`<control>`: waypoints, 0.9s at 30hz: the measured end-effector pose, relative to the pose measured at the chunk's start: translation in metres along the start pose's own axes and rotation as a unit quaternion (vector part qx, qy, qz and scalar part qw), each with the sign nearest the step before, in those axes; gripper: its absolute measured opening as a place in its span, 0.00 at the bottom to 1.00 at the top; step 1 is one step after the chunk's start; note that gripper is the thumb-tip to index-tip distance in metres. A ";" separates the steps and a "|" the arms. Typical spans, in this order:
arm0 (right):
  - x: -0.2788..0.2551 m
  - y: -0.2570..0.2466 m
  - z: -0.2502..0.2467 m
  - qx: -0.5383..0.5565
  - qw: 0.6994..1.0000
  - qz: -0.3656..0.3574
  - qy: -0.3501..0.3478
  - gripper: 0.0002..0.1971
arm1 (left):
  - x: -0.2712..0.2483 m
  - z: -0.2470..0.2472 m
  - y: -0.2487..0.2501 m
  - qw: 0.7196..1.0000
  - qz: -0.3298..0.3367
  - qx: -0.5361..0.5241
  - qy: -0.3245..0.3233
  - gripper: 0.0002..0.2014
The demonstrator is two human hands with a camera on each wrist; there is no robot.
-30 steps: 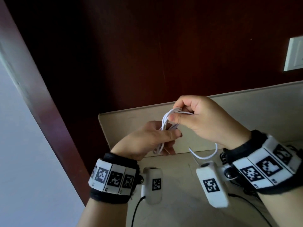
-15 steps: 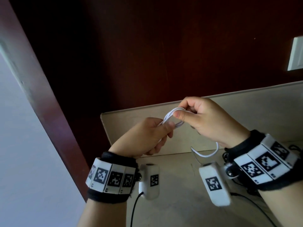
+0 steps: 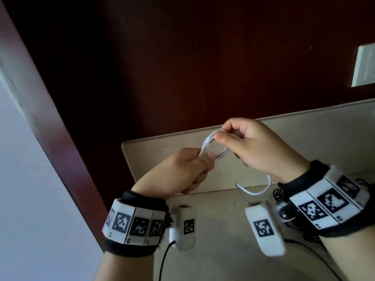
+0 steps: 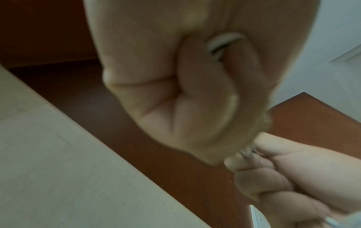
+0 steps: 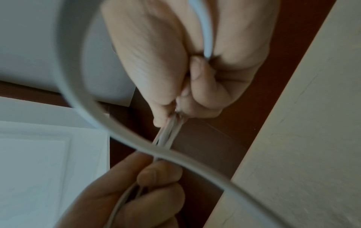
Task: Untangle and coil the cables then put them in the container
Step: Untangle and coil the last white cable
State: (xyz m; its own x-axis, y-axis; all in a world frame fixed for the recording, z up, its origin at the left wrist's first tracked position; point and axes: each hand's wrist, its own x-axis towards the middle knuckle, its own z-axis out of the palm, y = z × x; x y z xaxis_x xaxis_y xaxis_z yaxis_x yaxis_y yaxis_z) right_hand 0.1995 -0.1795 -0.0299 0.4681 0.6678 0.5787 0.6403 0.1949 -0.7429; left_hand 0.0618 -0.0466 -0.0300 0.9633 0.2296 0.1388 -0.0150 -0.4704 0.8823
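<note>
A thin white cable (image 3: 211,142) is gathered into a small coil of several strands held in the air between both hands. My left hand (image 3: 205,159) grips the coil's lower end in a closed fist; the strands (image 4: 222,41) show between its fingers in the left wrist view. My right hand (image 3: 221,134) pinches the coil's top between thumb and forefinger, and the strands (image 5: 170,131) run from it down to the left hand (image 5: 146,192). The cable's loose tail (image 3: 259,191) hangs in a curve under my right wrist and crosses the right wrist view as a blurred loop (image 5: 78,92).
A beige tabletop (image 3: 219,260) with a low raised back edge (image 3: 162,142) lies below the hands. Some black cables (image 3: 278,194) lie by my right wrist. A dark wood wall panel (image 3: 182,57) stands behind, with a white wall plate (image 3: 365,65) at the right.
My right hand has lifted the coil's top up and to the right. My left hand has closed round the coil's lower end, so the coil is drawn out between the hands.
</note>
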 end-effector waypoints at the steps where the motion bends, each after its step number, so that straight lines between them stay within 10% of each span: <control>1: 0.000 0.000 0.000 -0.001 1.000 0.004 0.005 0.09 | 0.002 0.000 0.000 1.000 -0.004 -0.005 0.025 0.25; 9: -0.002 -0.003 -0.002 0.017 0.996 0.089 -0.013 0.13 | 0.011 -0.011 -0.004 0.970 -0.014 -0.131 0.205 0.17; 22: -0.007 -0.016 0.009 -0.089 0.992 -0.057 0.070 0.10 | 0.012 0.009 0.004 0.979 -0.055 0.091 0.175 0.18; 27: -0.002 -0.013 -0.005 -0.144 0.979 -0.094 0.111 0.09 | 0.003 0.007 -0.003 0.961 -0.025 0.273 0.021 0.19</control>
State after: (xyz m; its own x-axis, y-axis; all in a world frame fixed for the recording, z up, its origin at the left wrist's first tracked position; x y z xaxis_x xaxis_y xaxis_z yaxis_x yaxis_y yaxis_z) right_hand 0.1935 -0.1873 -0.0199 0.4260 0.4599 0.7791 0.8580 0.0679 -0.5092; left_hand 0.0669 -0.0506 -0.0357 0.9475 0.2918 0.1307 0.1845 -0.8330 0.5216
